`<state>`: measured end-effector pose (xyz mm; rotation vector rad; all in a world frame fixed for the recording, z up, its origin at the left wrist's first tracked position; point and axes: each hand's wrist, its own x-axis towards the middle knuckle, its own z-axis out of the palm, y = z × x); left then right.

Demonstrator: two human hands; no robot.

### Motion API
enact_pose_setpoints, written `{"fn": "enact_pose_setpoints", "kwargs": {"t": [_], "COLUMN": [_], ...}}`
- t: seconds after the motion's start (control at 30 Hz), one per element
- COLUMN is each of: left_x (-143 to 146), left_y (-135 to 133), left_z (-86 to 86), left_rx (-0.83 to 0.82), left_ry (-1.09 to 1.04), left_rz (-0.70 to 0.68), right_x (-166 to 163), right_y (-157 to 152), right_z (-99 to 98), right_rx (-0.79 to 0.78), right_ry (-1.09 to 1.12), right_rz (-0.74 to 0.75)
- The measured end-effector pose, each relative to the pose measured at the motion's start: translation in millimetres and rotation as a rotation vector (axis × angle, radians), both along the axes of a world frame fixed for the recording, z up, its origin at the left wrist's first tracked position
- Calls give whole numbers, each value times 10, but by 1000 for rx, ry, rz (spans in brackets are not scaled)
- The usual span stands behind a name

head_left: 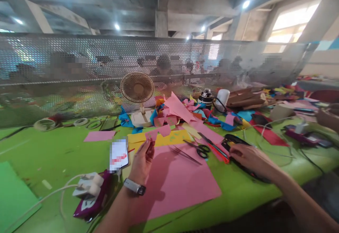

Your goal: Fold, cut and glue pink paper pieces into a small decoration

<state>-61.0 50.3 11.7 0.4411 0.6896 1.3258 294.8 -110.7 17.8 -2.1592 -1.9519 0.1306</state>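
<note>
My left hand [141, 160], with a watch on the wrist, is raised above a big pink paper sheet [177, 183] and pinches a small pink paper piece [151, 134] between its fingertips. My right hand [250, 158] lies palm down on a black tool [234, 141] at the right, its fingers closed over it. Scissors [200, 149] and a thin pair of tweezers [185, 154] lie on the pink sheet between the two hands. A red-handled cutter [218, 152] rests just left of my right hand.
A phone [119, 154] leans left of my left hand, with white chargers [88, 187] on a purple pouch below it. A small fan [137, 91], heaps of coloured paper scraps [185, 114], tape rolls [43, 124] and a perforated metal screen [79, 70] stand behind. People sit beyond the screen.
</note>
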Motion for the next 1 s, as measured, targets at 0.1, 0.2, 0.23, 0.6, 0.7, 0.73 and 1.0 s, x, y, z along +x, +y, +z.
{"fn": "enact_pose_setpoints", "kwargs": {"t": [0.1,0.2,0.23,0.6,0.7,0.73,1.0], "left_x": [5,7,7,33,34,32,13], "left_y": [4,19,27,34,19,16,-24], "left_z": [-9,-26,-32,-56,-57,-59,-127], "left_rx": [14,26,26,23,13,12,39], "left_ry": [-5,7,15,69,66,65,51], "left_rz": [2,-2,-5,-32,-32,-28,-69], "right_x": [234,372,397,585,650,678,951], "right_y": [-178,-266,-288,-419,-337,-306,-194], "right_z": [-137,-174,-172,-465,-533,-554,-767], "right_rx": [26,27,32,80,49,44,131], "right_ry": [-56,-86,-87,-230,-180,-156,-63], "right_rz": [-144,-200,-216,-188,-119,-105,-6]}}
